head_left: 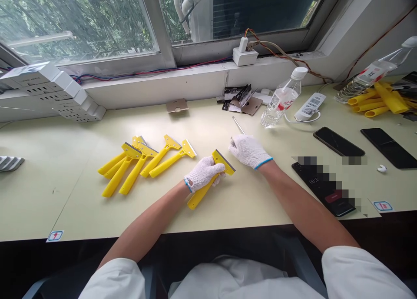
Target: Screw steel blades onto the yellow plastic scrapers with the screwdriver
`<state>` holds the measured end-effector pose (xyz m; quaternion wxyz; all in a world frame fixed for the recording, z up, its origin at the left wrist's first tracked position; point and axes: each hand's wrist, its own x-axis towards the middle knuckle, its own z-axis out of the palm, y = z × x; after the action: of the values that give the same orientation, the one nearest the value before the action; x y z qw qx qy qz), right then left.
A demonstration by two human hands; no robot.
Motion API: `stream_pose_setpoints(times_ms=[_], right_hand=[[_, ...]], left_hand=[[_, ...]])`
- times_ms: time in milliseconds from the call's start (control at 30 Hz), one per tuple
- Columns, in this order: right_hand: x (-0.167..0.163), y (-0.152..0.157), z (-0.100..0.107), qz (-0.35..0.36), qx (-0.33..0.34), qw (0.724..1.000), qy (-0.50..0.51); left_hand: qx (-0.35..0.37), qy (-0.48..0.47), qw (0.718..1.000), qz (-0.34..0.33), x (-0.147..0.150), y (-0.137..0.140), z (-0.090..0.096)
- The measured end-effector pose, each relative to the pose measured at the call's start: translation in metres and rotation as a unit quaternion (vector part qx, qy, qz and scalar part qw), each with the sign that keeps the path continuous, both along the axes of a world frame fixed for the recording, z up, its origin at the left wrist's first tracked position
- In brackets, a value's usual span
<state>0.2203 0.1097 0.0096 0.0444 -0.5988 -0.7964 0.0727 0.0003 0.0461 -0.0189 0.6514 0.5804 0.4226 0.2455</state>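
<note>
In the head view, the left hand [202, 174] grasps a yellow scraper [199, 196] near the front edge of the surface [247, 199]. The right hand [249, 151] curls beside a thin metal rod [238, 125]; whether it grips this, I cannot tell. Loose scrapers [167, 163] lie toward the surface's left edge.

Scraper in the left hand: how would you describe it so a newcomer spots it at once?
Below the window is a pale table; near its front edge is a white-gloved left hand. It grips a yellow scraper, blade end toward the upper right. The other yellow scrapers lie on the table to its left; only this one is in a hand.
</note>
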Motion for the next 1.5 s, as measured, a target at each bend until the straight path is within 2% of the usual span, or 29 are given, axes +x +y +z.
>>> stream_pose_setpoints(times_ms=[67,133,200,267,400,567,667,733,833,967,1033,1200,1267,1333,1400,1500], right_hand=[[0.004,-0.009,0.002,0.052,0.042,0.993,0.093],[0.004,-0.019,0.002,0.135,0.113,0.968,0.177],[0.0,-0.028,0.001,0.224,0.175,0.939,0.195],[-0.005,-0.034,-0.001,0.278,0.212,0.922,0.169],[-0.009,-0.034,-0.006,0.272,0.232,0.924,0.132],[-0.005,-0.03,-0.006,0.297,0.186,0.923,0.158],[-0.006,-0.031,-0.005,0.256,0.095,0.93,0.245],[-0.007,-0.032,-0.005,0.167,0.008,0.933,0.32],[-0.007,-0.03,-0.009,0.064,-0.106,0.916,0.382],[-0.005,-0.027,-0.013,0.104,-0.227,0.866,0.434],[-0.006,-0.028,-0.011,0.122,-0.242,0.856,0.44],[-0.01,-0.03,-0.004,0.093,-0.227,0.865,0.437],[-0.01,-0.027,-0.005,0.069,-0.206,0.873,0.436],[-0.008,-0.024,-0.007,0.027,-0.177,0.89,0.42],[-0.005,-0.021,-0.009,-0.019,-0.171,0.898,0.406],[-0.001,-0.018,-0.011,-0.054,-0.21,0.878,0.428]], left_hand=[[-0.004,0.004,1.0,-0.002,0.0,0.0,0.002],[-0.008,0.013,1.0,0.003,0.001,0.0,0.005],[-0.007,0.027,1.0,0.006,0.003,-0.001,0.008],[0.003,0.042,0.999,0.005,0.004,-0.002,0.011],[0.047,0.091,0.995,-0.005,0.005,-0.004,0.013],[0.067,0.122,0.99,-0.018,0.005,-0.004,0.009],[0.057,0.122,0.991,-0.011,0.005,-0.004,0.008],[0.042,0.115,0.992,-0.007,0.005,-0.005,0.008],[0.037,0.116,0.992,-0.016,0.005,-0.006,0.01],[0.046,0.12,0.991,-0.041,0.004,-0.005,0.011],[0.044,0.115,0.991,-0.057,0.003,-0.005,0.012],[0.025,0.134,0.988,-0.077,-0.004,-0.006,0.023],[0.088,0.191,0.975,-0.075,-0.008,-0.008,0.028],[0.19,0.268,0.944,-0.04,-0.009,-0.011,0.031],[0.255,0.333,0.908,0.003,-0.006,-0.014,0.031],[0.289,0.381,0.878,0.022,0.004,-0.017,0.027]])
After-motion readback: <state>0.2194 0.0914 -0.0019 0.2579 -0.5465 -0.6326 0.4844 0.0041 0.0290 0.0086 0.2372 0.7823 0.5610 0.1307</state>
